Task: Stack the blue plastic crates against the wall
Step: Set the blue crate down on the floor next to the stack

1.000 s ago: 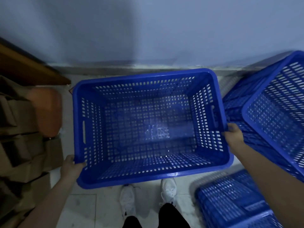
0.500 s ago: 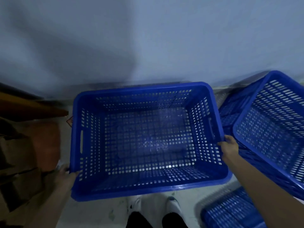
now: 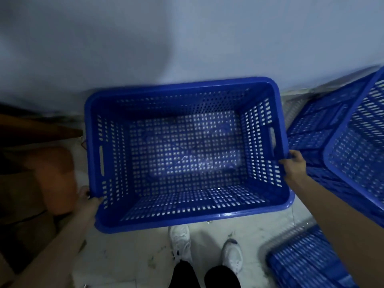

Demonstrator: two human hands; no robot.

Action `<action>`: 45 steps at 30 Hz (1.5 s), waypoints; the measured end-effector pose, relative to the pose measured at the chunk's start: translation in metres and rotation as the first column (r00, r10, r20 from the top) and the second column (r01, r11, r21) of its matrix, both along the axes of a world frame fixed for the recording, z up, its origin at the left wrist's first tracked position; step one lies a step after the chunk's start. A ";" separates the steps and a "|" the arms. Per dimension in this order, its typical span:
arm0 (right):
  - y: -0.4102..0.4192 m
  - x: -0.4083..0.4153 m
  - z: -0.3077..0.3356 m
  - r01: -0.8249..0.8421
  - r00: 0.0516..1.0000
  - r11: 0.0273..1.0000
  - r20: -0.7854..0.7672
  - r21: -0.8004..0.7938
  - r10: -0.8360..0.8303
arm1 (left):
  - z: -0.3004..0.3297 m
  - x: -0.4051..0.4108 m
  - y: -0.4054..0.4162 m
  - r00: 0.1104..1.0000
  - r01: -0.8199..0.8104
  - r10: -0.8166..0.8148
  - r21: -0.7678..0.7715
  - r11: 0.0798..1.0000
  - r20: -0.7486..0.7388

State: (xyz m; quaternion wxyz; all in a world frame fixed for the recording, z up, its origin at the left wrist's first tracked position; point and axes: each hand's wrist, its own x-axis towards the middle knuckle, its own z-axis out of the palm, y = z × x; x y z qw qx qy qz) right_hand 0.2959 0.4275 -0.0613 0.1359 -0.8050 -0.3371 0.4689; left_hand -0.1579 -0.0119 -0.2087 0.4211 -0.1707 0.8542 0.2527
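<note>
While a person stands over it, a blue perforated crate (image 3: 187, 154) is held open side up by both short ends, its far rim close to the pale wall (image 3: 187, 38). The left hand (image 3: 87, 201) clasps the rim near the crate's near-left corner, its fingers hidden under the lip; the right hand (image 3: 294, 166) closes over the rim at the right end, just below the handle slot. Whether the crate rests on the floor (image 3: 124, 256) or hangs just above it cannot be told. To the right a second blue crate (image 3: 357, 154) leans tilted, cut off by the frame edge, and a third (image 3: 307, 262) lies at lower right, partly covered by the right forearm. Two white shoes (image 3: 180, 242) show below the near rim. At left, an orange-brown object (image 3: 56, 179) and cardboard boxes (image 3: 18, 204) sit blurred in shadow, hard to identify.
</note>
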 end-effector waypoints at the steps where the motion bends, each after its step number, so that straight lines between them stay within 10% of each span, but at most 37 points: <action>1: 0.001 0.000 -0.002 -0.009 1.000 1.000 0.015 0.002 0.009 | 0.008 0.001 0.004 0.999 0.049 -0.049 0.001 0.999 0.003; 6: 0.004 0.001 -0.007 -0.012 0.998 1.000 0.056 -0.012 0.013 | 0.117 0.036 0.078 0.999 0.046 -0.046 0.021 0.999 -0.018; 19: 0.002 0.006 -0.014 -0.211 0.960 0.978 0.185 -0.007 0.208 | 0.118 0.049 0.092 0.965 0.207 -0.222 -0.115 0.971 -0.136; 26: -0.030 -0.018 0.024 -0.668 0.517 0.690 0.493 -0.279 0.700 | 0.138 0.057 0.116 0.923 0.328 -0.350 -0.146 0.933 -0.162; 35: -0.079 -0.059 0.077 -0.911 0.287 0.328 0.187 -0.250 0.940 | 0.242 0.122 0.191 0.674 0.727 -0.709 0.012 0.687 -0.209; 45: -0.112 0.009 0.156 -0.816 0.535 0.568 0.230 -0.107 0.813 | 0.319 0.191 0.265 0.264 0.962 -0.935 -0.005 0.273 -0.236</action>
